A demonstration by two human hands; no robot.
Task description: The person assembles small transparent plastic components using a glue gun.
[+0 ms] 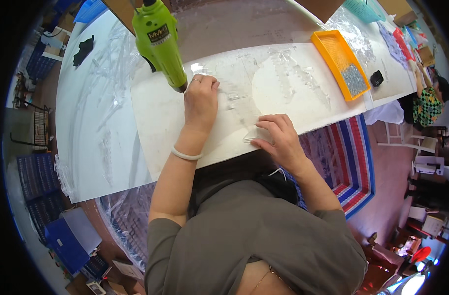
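My right hand (282,140) pinches a small clear plastic piece (249,137) between thumb and fingers, just above the near edge of the white board (214,147). Farther left, my left hand (201,101) has its fingers curled together; whatever they hold, if anything, is too small to make out. Close beside its fingertips is the dark tip of a green power tool (160,49), which points down from above. Thin clear strips (236,98) lie between the two hands. A larger spread of clear pieces (303,81) lies farther right.
A yellow basket (327,51) holds many small grey metal pieces at the back right, with a black lump (377,78) beside it. Clear film (104,98) covers the left table. A striped sack (352,172) is below the right edge. Another person (428,103) works at the far right.
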